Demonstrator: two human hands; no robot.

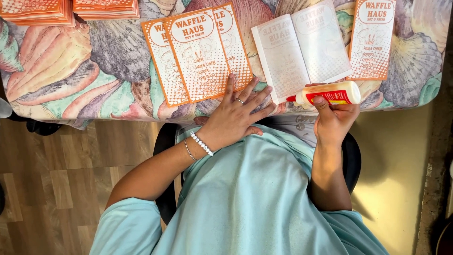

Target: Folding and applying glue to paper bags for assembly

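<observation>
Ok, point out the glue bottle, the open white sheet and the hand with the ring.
glue bottle [330, 93], head view, on its red label.
open white sheet [302, 47], head view, near its centre fold.
left hand [236, 115], head view, back of the hand.

A shell-patterned tablecloth covers the table. Below it lies wood-plank floor. A black chair stands beside it.
</observation>
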